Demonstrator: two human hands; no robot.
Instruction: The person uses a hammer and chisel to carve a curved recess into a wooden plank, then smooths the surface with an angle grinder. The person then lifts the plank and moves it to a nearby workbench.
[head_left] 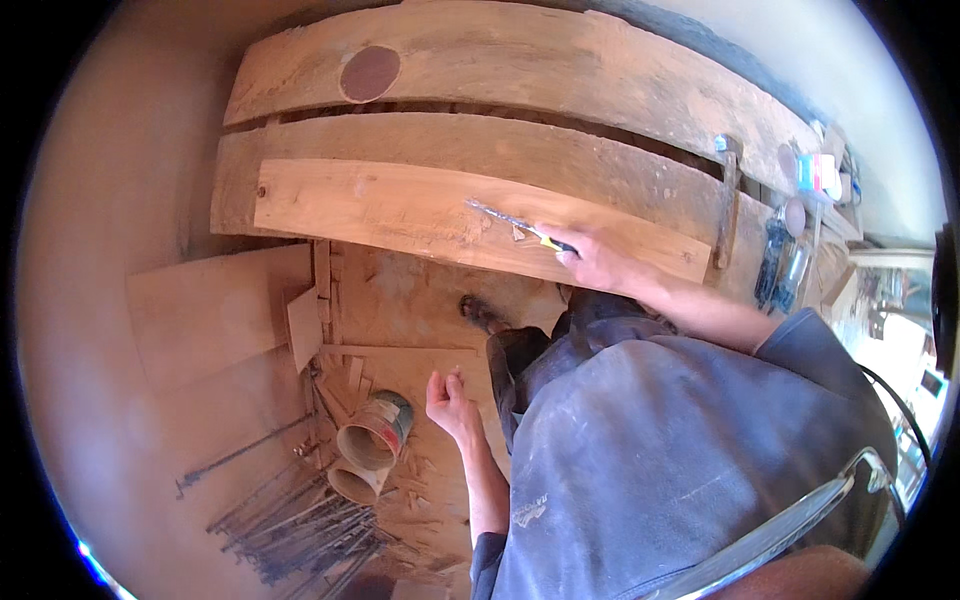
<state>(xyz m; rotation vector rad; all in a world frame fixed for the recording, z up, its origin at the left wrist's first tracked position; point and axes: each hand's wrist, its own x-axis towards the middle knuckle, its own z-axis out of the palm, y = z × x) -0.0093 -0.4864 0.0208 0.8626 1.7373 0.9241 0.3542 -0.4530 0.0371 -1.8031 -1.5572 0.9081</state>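
Note:
My right hand (592, 258) reaches over a long pale wooden board (385, 205), closed around the yellow-and-black handle of a narrow-bladed hand tool (515, 222). Its thin grey blade points left, the tip at the board's face; whether it is a chisel or a putty knife I cannot tell. Beside the blade lie small light chips (518, 233). Away from the board, my left hand (452, 408) hangs above the floor with loosely curled fingers, the fingertips apart and nothing visible in them. A dark knot marks the board's left end.
The board rests on a thick-planked workbench (500, 130) with a lengthwise gap. A brown sanding disc (370, 74) lies at its far left. On the right are a metal clamp (729, 200) and a white container (818, 175). Below left stand buckets (368, 447) and a pile of rods (310, 535).

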